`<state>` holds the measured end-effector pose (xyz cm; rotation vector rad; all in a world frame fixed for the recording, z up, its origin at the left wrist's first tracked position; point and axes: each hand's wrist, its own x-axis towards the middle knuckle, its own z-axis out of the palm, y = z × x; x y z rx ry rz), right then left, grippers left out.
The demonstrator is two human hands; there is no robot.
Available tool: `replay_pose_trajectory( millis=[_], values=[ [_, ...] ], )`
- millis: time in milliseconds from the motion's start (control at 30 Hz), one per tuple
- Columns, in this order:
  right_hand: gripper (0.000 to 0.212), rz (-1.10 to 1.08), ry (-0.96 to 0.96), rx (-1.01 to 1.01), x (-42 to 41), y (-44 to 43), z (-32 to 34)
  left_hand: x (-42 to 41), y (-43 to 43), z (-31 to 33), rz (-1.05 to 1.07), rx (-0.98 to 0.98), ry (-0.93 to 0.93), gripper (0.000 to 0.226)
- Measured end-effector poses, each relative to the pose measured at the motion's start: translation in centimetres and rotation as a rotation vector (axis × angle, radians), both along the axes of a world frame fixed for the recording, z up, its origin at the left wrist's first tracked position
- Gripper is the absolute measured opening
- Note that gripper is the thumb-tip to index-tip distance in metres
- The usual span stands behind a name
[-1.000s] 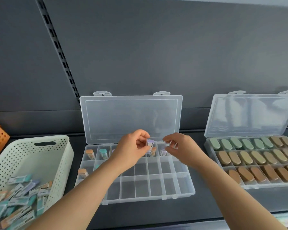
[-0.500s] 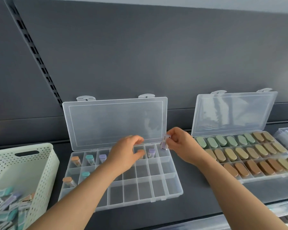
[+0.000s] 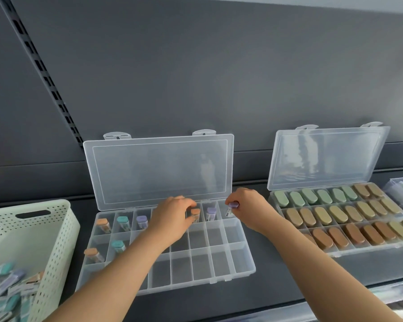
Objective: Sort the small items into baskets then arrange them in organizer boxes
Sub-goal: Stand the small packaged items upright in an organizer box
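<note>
right hand (image 3: 249,211) | fingers pinch purple-capped tube (image 3: 231,207) over organizer box (image 3: 242,271) back-right compartment | left hand (image 3: 171,218) | fingers pinch orange-capped tube (image 3: 195,213) in box's back row

Soft, even light, faint glare on the clear lids (image 3: 158,170), wide-angle bending and blur at the edges.

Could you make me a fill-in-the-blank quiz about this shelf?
The right hand pinches a vial with a ____ cap.
The left hand grips a second vial, capped ____.
The organizer box beneath both hands has its lid ____.
The white basket sits on that box's ____ side.
Missing words: purple, orange, open, left.
</note>
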<state>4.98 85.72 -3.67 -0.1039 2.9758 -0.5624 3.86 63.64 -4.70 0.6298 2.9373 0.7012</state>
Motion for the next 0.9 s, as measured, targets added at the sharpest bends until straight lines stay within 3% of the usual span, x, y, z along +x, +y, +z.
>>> replay_pose_trajectory(
  millis=[467, 567, 800, 900],
  values=[
    [0.013, 0.016, -0.018, 0.117, 1.1, -0.8, 1.0, 0.6, -0.9, 0.9, -0.029, -0.038, 0.051, 0.026],
    [0.023, -0.007, 0.046, 0.209, 2.2, -1.9, 2.5, 1.1, -2.1, 1.6, -0.029, -0.045, 0.085, 0.028],
    [0.031, 0.091, 0.119, 0.108, 4.3, -10.3, 5.3, 3.1, -8.6, 4.0, 0.013, -0.103, 0.214, 0.027],
    [0.024, 0.141, 0.138, 0.094, 4.5, -15.1, 5.5, 4.5, -13.2, 5.3, 0.058, -0.127, 0.227, 0.029]
  ],
)
